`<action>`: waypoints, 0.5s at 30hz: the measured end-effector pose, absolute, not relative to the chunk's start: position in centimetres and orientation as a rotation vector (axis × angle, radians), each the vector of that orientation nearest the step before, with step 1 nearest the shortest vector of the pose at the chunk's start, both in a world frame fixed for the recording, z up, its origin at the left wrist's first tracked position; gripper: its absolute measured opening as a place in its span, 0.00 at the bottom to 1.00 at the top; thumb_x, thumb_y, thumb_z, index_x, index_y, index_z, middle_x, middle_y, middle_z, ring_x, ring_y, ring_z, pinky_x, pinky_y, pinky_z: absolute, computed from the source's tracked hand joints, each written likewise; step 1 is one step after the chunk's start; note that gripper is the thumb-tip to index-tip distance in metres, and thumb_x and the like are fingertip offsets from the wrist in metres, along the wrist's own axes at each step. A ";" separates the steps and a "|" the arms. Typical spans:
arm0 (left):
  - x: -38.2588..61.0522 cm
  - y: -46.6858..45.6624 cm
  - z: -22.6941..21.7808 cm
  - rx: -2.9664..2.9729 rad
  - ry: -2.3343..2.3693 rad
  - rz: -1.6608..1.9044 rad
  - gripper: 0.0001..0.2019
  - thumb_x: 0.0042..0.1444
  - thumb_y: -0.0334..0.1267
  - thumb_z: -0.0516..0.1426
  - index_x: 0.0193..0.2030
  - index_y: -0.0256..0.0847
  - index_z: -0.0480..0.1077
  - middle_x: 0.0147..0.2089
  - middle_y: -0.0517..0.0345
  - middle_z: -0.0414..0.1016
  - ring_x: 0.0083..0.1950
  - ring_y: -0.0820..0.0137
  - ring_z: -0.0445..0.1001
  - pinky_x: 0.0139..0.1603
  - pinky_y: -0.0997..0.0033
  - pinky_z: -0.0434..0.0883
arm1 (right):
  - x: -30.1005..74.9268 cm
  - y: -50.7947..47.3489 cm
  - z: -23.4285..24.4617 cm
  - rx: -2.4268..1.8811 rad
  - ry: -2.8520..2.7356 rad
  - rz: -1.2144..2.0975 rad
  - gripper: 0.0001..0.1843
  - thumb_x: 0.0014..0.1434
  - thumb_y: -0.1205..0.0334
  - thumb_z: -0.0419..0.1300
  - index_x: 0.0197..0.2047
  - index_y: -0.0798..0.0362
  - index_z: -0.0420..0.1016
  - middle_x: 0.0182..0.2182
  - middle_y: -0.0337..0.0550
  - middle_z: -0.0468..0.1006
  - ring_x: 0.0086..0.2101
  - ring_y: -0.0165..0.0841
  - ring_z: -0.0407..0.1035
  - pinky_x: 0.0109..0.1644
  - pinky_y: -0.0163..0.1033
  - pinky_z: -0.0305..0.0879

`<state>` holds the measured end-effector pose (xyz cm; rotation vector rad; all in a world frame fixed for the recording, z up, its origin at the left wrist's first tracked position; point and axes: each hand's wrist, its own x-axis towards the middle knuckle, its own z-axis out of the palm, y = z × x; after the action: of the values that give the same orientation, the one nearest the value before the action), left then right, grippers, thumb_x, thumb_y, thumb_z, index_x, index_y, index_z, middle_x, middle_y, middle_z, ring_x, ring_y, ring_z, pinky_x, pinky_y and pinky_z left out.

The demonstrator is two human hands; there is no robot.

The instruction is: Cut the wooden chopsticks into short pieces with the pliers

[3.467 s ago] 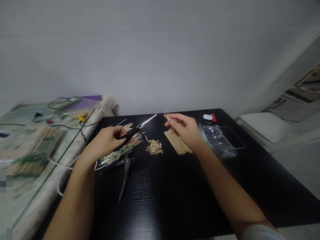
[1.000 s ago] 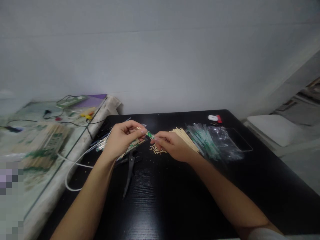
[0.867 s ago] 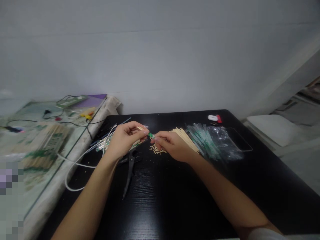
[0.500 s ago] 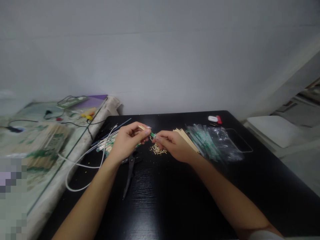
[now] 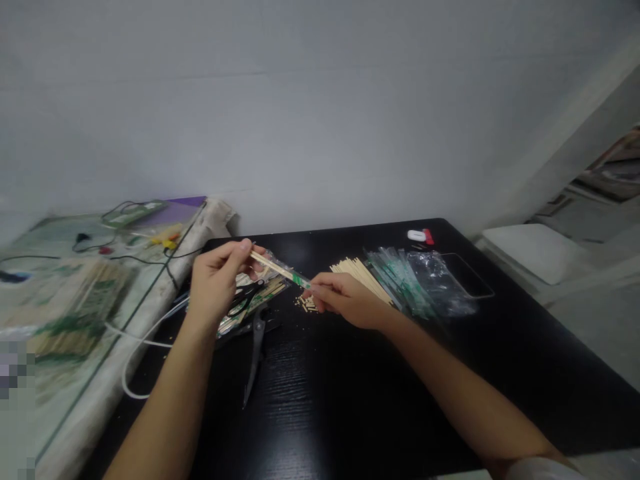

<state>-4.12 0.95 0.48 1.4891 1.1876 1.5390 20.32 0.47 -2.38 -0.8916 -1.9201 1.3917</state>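
Observation:
My left hand (image 5: 217,280) pinches the upper left end of a pair of wooden chopsticks (image 5: 273,265), held at a slant above the table. A clear plastic wrapper with green print (image 5: 300,281) covers their lower right end. My right hand (image 5: 347,300) is closed on that wrapper's end. Beneath and beside my left hand lie wrapped chopsticks (image 5: 270,295) and black-handled scissors (image 5: 245,297), partly hidden. Small cut wooden bits (image 5: 306,305) are heaped under the fingers of my right hand. Bare chopsticks (image 5: 363,275) lie in a pile just behind it.
Dark-handled shears (image 5: 256,350) lie on the black table (image 5: 350,400). To the right are green-printed wrappers (image 5: 400,280), clear plastic (image 5: 433,273), a phone-like slab (image 5: 470,277) and a small white item (image 5: 417,235). A white cable (image 5: 127,373) loops at left, beside a glass-topped surface with packed chopsticks (image 5: 80,300).
My left hand has moved left, away from my right hand. A long stretch of the chopsticks now shows between them, with the wrapper at the right end.

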 end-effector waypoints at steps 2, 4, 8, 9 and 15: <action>-4.9 1.3 0.7 1.423 1.204 1.639 0.12 0.62 0.46 0.63 0.34 0.40 0.81 0.28 0.57 0.80 0.28 0.72 0.75 0.28 0.72 0.72 | 21.7 0.5 -2.9 -0.934 -1.971 1.369 0.15 0.71 0.54 0.55 0.40 0.54 0.78 0.26 0.37 0.74 0.25 0.28 0.63 0.29 0.35 0.56; -5.8 1.4 1.0 1.382 1.232 1.732 0.11 0.62 0.44 0.63 0.34 0.40 0.81 0.26 0.60 0.79 0.26 0.73 0.74 0.26 0.73 0.72 | 23.9 0.9 -3.5 -1.022 -2.065 1.289 0.15 0.70 0.54 0.56 0.38 0.54 0.79 0.26 0.39 0.76 0.25 0.29 0.64 0.29 0.35 0.57; -6.7 1.1 1.7 1.369 1.319 1.828 0.11 0.64 0.43 0.62 0.33 0.41 0.79 0.25 0.65 0.78 0.26 0.75 0.75 0.26 0.75 0.71 | 29.5 3.5 -5.1 -1.486 -2.015 0.825 0.15 0.68 0.56 0.56 0.36 0.53 0.81 0.27 0.42 0.79 0.26 0.34 0.68 0.31 0.38 0.59; -6.6 1.0 1.8 1.380 1.346 1.813 0.12 0.64 0.44 0.62 0.32 0.41 0.78 0.25 0.65 0.78 0.26 0.74 0.76 0.26 0.75 0.72 | 30.9 4.4 -5.5 -1.631 -1.966 0.635 0.14 0.67 0.57 0.57 0.36 0.53 0.81 0.29 0.44 0.81 0.29 0.37 0.71 0.34 0.39 0.61; -4.6 1.0 0.9 1.584 1.400 1.413 0.15 0.61 0.48 0.63 0.30 0.40 0.79 0.21 0.60 0.76 0.21 0.73 0.72 0.23 0.74 0.71 | 34.5 8.3 -7.9 -2.085 -1.865 0.228 0.13 0.65 0.65 0.58 0.44 0.59 0.83 0.40 0.61 0.84 0.42 0.48 0.77 0.45 0.44 0.65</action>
<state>-4.64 0.99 0.94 1.5844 1.4002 1.4130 34.54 8.34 -7.90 -2.0848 -1.8649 0.2283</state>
